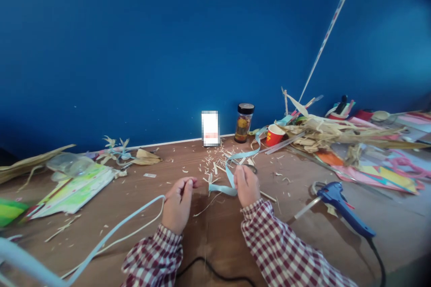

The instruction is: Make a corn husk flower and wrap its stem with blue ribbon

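Note:
My right hand [248, 184] is closed with its fingers curled at a light blue ribbon [222, 189]. The ribbon bends in front of the fingers, then runs back over the table towards the cup. A dark ring-shaped thing [251, 168] shows just behind this hand, mostly hidden. Left of it, my left hand [178, 202] has thumb and forefinger pressed together; whatever they hold, if anything, is too small to make out. A pale cord [124, 223] passes beside the left hand's outer edge. Small pale scraps [215, 168] lie scattered beyond both hands.
A blue glue gun [343, 208] lies on the right. At the back stand a lit phone-like screen [210, 128], a lidded jar [244, 123] and a red paper cup [274, 135]. Dried husks [323, 132] pile up at right; a green-and-white sheet [77, 188] lies left.

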